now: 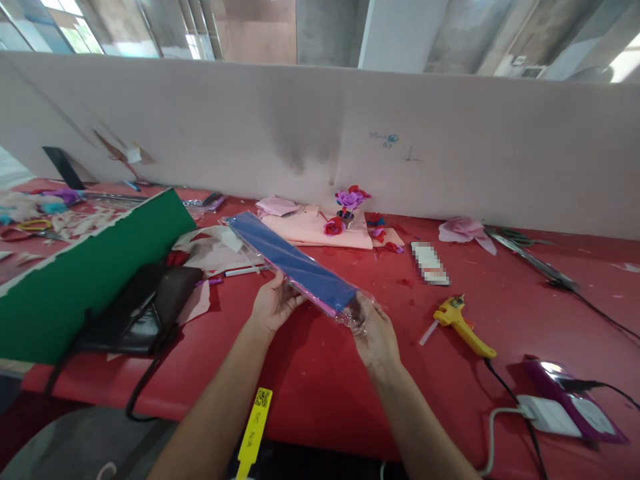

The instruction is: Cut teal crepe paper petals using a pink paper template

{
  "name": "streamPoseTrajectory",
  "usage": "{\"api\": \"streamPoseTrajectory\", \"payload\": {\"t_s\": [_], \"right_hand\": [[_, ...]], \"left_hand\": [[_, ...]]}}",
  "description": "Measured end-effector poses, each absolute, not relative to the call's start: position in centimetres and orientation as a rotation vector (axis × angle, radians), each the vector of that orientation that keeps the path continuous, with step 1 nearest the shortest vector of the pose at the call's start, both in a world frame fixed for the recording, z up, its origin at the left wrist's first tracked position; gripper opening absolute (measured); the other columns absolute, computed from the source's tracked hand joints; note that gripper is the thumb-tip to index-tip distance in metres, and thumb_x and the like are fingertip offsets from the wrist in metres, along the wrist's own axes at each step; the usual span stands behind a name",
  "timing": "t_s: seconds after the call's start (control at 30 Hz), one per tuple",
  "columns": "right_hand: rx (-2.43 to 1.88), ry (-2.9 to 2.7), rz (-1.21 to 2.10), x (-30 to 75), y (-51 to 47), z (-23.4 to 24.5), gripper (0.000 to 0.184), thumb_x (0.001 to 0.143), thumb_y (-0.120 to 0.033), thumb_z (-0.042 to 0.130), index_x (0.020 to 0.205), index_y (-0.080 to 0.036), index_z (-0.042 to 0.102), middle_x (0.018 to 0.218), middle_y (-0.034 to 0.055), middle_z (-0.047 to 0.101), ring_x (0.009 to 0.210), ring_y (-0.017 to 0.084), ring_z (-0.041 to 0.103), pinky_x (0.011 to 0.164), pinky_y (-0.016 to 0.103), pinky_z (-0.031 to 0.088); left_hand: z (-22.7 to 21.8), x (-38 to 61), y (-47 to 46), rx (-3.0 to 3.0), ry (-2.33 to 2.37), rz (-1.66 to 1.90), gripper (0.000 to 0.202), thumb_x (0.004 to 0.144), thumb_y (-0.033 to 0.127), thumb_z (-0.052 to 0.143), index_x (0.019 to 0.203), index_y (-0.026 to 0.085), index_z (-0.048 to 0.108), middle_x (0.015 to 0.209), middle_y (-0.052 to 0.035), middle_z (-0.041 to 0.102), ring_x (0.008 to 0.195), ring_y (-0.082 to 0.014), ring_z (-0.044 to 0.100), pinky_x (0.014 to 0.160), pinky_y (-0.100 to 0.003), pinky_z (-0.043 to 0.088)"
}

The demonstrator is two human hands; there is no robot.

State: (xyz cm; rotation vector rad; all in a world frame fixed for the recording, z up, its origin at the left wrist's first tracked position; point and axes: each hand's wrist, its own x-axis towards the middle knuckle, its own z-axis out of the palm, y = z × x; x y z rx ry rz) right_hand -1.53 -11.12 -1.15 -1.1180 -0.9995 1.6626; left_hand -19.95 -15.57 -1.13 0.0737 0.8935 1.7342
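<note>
Item: blue sheet pack [295, 263] in clear wrap | left hand [273, 303] grasps its middle; right hand [375, 333] grasps its near end | nearby: yellow glue gun [463, 323] on red table [320, 380]

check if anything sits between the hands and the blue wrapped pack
Nothing visible does. The left hand grips the blue wrapped pack at its middle, and the right hand holds its near end by the clear wrap. The pack is held over the red table, apart from the black bag and glue gun.
</note>
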Motion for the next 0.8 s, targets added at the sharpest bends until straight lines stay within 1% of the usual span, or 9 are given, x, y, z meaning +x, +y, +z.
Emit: {"api": "streamPoseTrajectory", "payload": {"t_s": [0.07,0.13,0.2,0.3,0.37,0.4,0.53,0.67,0.8], "right_hand": [[-1.052,-1.119,1.705,-1.4,-11.5,-0.9,0.018,0.071,-0.033,0.066,0.082,-0.019,0.064,0.073,0.0015,0.065,0.060,0.014,0.059,0.051,0.023,0.044],[-0.986,-1.268,1.748,-1.3,-11.7,-0.4,0.012,0.065,-0.023,0.070,0.075,-0.018,0.066,0.068,0.0001,0.065,0.060,0.014,0.058,0.053,0.023,0.044],[-0.942,-1.393,1.767,-1.3,-11.6,0.1,0.013,0.060,-0.019,0.074,0.072,-0.017,0.067,0.065,-0.0006,0.064,0.061,0.015,0.059,0.054,0.024,0.045],[-0.877,-1.506,1.794,-1.3,-11.0,0.8,0.028,0.061,-0.023,0.075,0.087,-0.017,0.068,0.071,-0.0008,0.068,0.063,0.016,0.062,0.052,0.023,0.044],[-0.875,-1.436,1.862,-1.4,-10.6,1.1,0.037,0.065,-0.029,0.075,0.098,-0.019,0.064,0.072,-0.0017,0.068,0.058,0.015,0.063,0.046,0.020,0.040],[-0.893,-1.359,1.903,-1.5,-10.4,1.2,0.038,0.066,-0.031,0.075,0.099,-0.019,0.063,0.070,-0.0023,0.067,0.054,0.014,0.063,0.043,0.019,0.037],[-0.986,-1.074,1.994,-2.0,-9.7,1.2,0.029,0.068,-0.033,0.075,0.089,-0.019,0.061,0.062,-0.0026,0.065,0.048,0.012,0.062,0.037,0.015,0.034],[-1.056,-0.898,2.042,-2.5,-9.1,1.3,0.018,0.070,-0.029,0.070,0.076,-0.019,0.057,0.061,-0.0017,0.064,0.046,0.010,0.060,0.032,0.012,0.032],[-1.069,-0.812,2.100,-2.4,-8.7,1.7,0.010,0.073,-0.026,0.066,0.076,-0.018,0.060,0.061,-0.0002,0.064,0.046,0.008,0.060,0.032,0.010,0.034]], "left_hand": [[-1.2,-20.0,-15.6,0.060,0.885,1.749,0.027,0.096,0.029,0.044,0.086,0.014,0.064,0.074,-0.0066,0.068,0.070,-0.0195,0.068,0.072,-0.038,0.060],[-1.2,-20.1,-15.6,0.032,0.887,1.759,0.025,0.095,0.029,0.047,0.085,0.014,0.063,0.073,-0.0060,0.068,0.067,-0.0184,0.067,0.071,-0.037,0.060],[-1.2,-20.2,-15.6,0.021,0.886,1.762,0.025,0.094,0.031,0.049,0.084,0.013,0.064,0.073,-0.0061,0.068,0.065,-0.0174,0.066,0.069,-0.034,0.060],[-1.1,-20.2,-15.7,0.078,0.868,1.745,0.029,0.094,0.037,0.049,0.087,0.014,0.065,0.078,-0.0066,0.067,0.068,-0.0175,0.066,0.065,-0.032,0.059],[-1.1,-20.2,-15.7,0.134,0.861,1.722,0.035,0.093,0.045,0.048,0.090,0.015,0.066,0.081,-0.0067,0.066,0.071,-0.0186,0.065,0.065,-0.034,0.059],[-1.0,-20.2,-15.8,0.157,0.856,1.711,0.037,0.092,0.049,0.047,0.091,0.017,0.066,0.083,-0.0064,0.065,0.073,-0.0192,0.064,0.066,-0.036,0.059],[-1.0,-20.1,-15.9,0.179,0.830,1.669,0.039,0.087,0.057,0.052,0.099,0.022,0.064,0.091,-0.0063,0.064,0.078,-0.0218,0.064,0.072,-0.045,0.059],[-1.4,-19.5,-15.8,0.156,0.813,1.664,0.039,0.081,0.052,0.065,0.108,0.025,0.057,0.094,-0.0063,0.063,0.083,-0.0230,0.064,0.082,-0.051,0.055],[-1.8,-18.5,-15.3,0.136,0.801,1.654,0.039,0.080,0.048,0.068,0.112,0.032,0.052,0.093,-0.0024,0.062,0.080,-0.0218,0.065,0.080,-0.053,0.054]]}}
